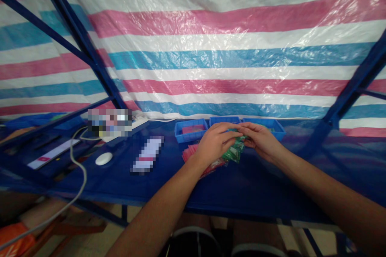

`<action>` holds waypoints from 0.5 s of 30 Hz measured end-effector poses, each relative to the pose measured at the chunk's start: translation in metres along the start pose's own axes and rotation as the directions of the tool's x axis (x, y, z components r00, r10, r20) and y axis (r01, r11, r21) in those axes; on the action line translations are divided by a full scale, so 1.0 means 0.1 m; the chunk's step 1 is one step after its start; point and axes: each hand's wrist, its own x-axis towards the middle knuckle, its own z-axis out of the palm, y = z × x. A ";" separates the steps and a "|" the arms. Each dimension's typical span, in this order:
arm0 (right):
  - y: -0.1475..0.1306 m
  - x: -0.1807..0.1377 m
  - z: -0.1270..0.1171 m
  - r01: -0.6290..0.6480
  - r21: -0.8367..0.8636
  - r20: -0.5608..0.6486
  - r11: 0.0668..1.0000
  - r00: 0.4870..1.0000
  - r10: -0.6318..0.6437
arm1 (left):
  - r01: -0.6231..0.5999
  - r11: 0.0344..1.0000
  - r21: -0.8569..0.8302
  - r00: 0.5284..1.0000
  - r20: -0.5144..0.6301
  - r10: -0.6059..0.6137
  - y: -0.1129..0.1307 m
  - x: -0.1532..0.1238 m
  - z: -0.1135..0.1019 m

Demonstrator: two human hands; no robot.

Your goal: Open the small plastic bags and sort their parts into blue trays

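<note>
My left hand [214,141] and my right hand [261,140] meet over the blue table [241,188], just in front of three blue trays. Both have their fingers curled and pinched together on small green packets [233,153] held between them. A loose pile of pink and red packets [189,153] lies on the table under and to the left of my left hand. The left blue tray [190,130] holds something pink; the middle tray [224,120] and the right tray [271,125] are partly hidden by my hands.
A white mouse [104,158] and a grey cable [79,176] lie at the left, next to a white power strip [137,122]. Blue metal frame bars [78,36] rise on the left and on the right [356,84]. A striped tarpaulin [229,48] hangs behind the table.
</note>
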 end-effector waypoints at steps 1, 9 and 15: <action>0.00 0.00 0.01 -0.020 0.011 0.007 1.000 1.000 0.020 | 0.012 1.000 -0.008 1.000 -0.019 -0.013 0.00 0.00 0.00; -0.03 -0.01 0.00 -0.001 -0.150 0.151 0.989 0.988 0.023 | 0.337 0.910 -0.242 0.902 -0.195 -0.386 0.05 0.07 -0.03; -0.04 -0.02 -0.05 0.182 -0.404 0.123 0.896 0.982 -0.143 | 0.397 0.776 -0.489 0.856 -0.107 -0.506 -0.02 0.08 0.03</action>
